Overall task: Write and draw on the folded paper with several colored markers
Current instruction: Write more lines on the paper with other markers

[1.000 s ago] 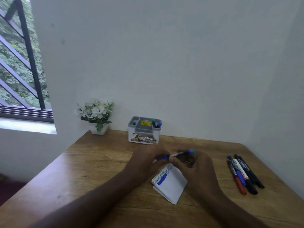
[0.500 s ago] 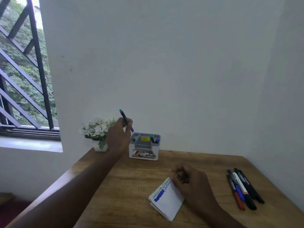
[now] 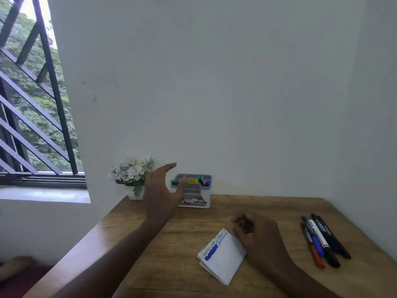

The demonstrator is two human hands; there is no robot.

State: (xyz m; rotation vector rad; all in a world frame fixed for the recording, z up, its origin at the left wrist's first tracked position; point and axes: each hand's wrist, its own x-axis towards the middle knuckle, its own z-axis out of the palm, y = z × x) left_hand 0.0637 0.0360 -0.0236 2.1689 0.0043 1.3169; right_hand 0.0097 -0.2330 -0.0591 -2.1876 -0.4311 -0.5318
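Note:
The folded white paper [image 3: 223, 255] lies on the wooden table [image 3: 171, 244], with green writing and a thick blue stroke along its left edge. My right hand [image 3: 255, 235] rests at the paper's upper right corner, fingers curled, with nothing visible in it. My left hand [image 3: 162, 190] hovers with spread fingers just left of the grey pen holder [image 3: 193, 191], holding nothing. A green-capped marker [image 3: 174, 182] stands in the holder's left slot. Two more markers [image 3: 205, 182] stand in its right slot.
Several markers [image 3: 322, 241], black, blue and red, lie side by side on the table's right part. A small white pot of white flowers [image 3: 133, 177] stands at the back left by the wall. A barred window [image 3: 32, 117] is on the left.
My left hand carried the blue-and-green marker from over the paper to the holder and let it go; the hand is now empty. My right hand stayed by the paper.

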